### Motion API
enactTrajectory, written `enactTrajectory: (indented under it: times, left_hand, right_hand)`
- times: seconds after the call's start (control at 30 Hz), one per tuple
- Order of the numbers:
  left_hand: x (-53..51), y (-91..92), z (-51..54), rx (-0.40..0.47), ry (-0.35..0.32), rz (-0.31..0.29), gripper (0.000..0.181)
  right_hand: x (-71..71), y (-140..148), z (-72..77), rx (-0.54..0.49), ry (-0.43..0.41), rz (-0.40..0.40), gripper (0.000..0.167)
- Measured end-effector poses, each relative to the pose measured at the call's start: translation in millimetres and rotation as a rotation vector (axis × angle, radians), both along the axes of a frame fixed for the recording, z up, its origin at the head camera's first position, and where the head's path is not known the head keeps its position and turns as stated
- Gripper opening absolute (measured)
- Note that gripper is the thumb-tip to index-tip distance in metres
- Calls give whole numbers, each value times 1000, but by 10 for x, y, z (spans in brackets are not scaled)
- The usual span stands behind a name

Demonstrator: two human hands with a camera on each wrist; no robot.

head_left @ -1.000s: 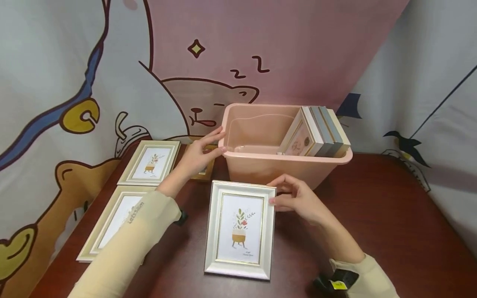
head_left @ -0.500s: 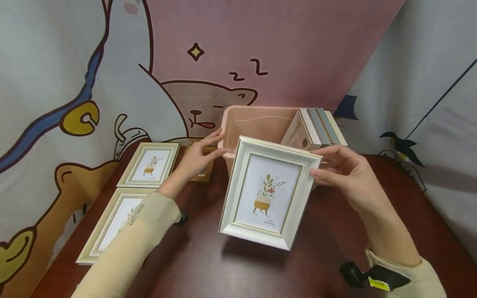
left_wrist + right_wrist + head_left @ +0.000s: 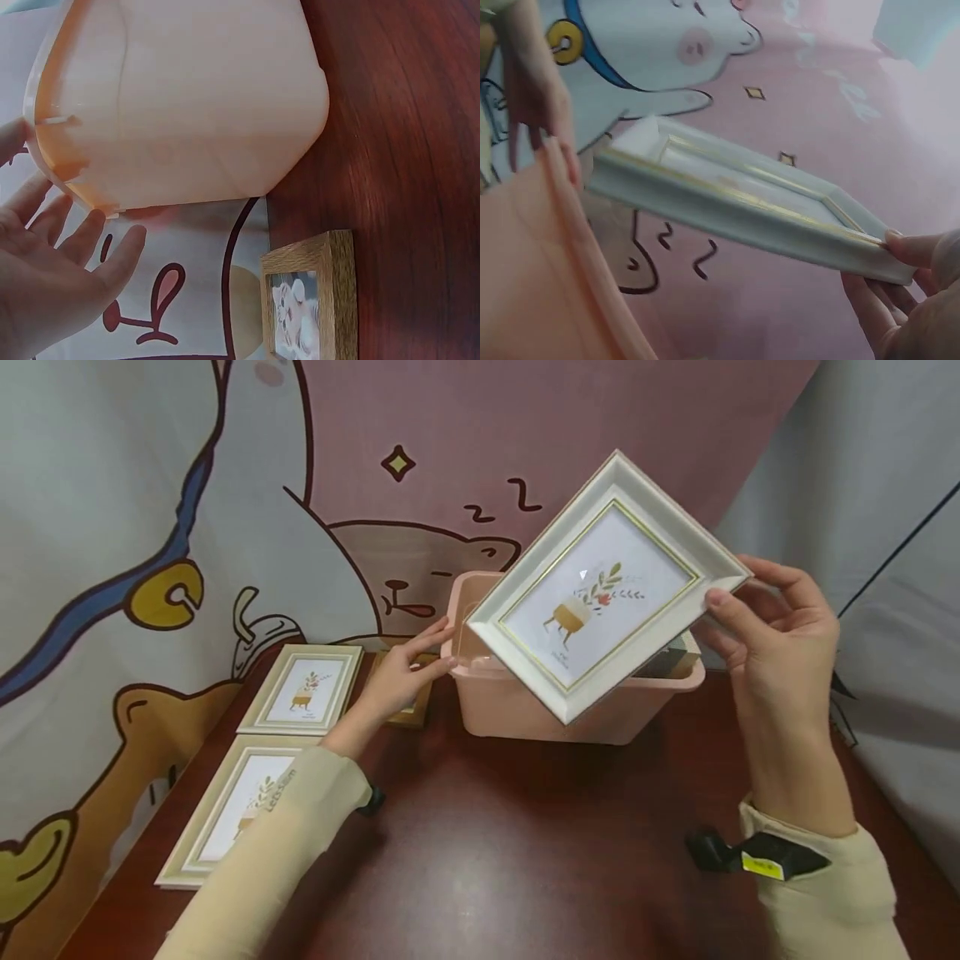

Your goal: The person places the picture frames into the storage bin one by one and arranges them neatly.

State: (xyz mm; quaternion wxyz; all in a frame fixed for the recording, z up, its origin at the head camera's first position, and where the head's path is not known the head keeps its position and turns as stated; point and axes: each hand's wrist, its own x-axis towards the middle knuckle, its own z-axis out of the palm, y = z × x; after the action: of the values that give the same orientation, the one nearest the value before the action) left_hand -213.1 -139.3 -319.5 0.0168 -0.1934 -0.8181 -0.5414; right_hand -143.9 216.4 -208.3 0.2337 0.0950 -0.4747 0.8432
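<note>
My right hand (image 3: 783,639) pinches a white picture frame (image 3: 592,597) by its right corner, thumb on the front face. The frame is tilted on its corner in the air above the pink plastic bin (image 3: 547,706). It carries a gold inner line and a potted-plant print. In the right wrist view, the frame (image 3: 735,206) appears nearly edge-on, apart from the bin rim (image 3: 577,217). My left hand (image 3: 393,681) touches the bin's left rim with extended fingers, also seen in the left wrist view (image 3: 60,255). Frames inside the bin (image 3: 671,660) are mostly hidden.
Two cream picture frames, one farther back (image 3: 300,689) and one nearer (image 3: 232,810), lie at the table's left. A brown wooden frame (image 3: 341,300) with a cat picture is beside the bin. Behind the dark red table (image 3: 480,860) hangs a cartoon-printed cloth (image 3: 450,427).
My right hand has lifted the white picture frame from the table, up and to the right, turning it clockwise over the bin. The left hand stays at the bin's left rim.
</note>
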Motion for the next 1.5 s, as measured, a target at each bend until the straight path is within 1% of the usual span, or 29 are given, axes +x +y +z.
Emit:
enactTrajectory:
  times: [0.1,0.17,0.23,0.4,0.57,0.63,0.77,0.87,1.07,1.17,1.23,1.3,1.37,1.5]
  left_hand:
    - [7,10,-33,23,-16,9,54]
    - [11,16,-45,33,-23,14,54]
    - [7,27,-35,45,-26,19,54]
    - [-21,45,21,70,-23,29,54]
    - [-38,64,0,85,-53,27,54]
    - [-39,71,-5,93,-54,24,53]
    - [-32,70,0,99,-46,27,54]
    - [-21,68,10,98,-47,27,54]
    - [-11,60,22,98,-48,34,54]
    - [-15,54,24,90,-45,34,54]
    - [-27,55,21,85,-45,30,54]
    - [-31,56,19,84,-45,28,54]
    - [-29,61,18,89,-45,29,54]
    - [-15,69,16,105,-43,29,54]
  right_hand:
    - [-105,40,18,-68,-2,-45,44]
    - [-173,59,16,-86,2,-77,43]
    - [-248,61,13,-99,13,-106,42]
    - [-440,-3,12,-22,12,-214,41]
    - [-579,-83,-57,63,-7,-295,37]
    - [-628,-101,-94,98,-12,-315,36]
    - [-697,-112,-198,212,-12,-370,33]
    - [-699,-123,-295,329,-13,-431,31]
    - [-621,-231,-481,695,-21,-591,31]
    - [-586,-300,-567,867,-2,-642,35]
    - [-570,-337,-622,954,23,-671,36]
    - [-567,-363,-682,1011,58,-694,36]
    - [-575,-379,-743,1040,98,-707,36]
    - [-591,-393,-860,1097,136,-729,36]
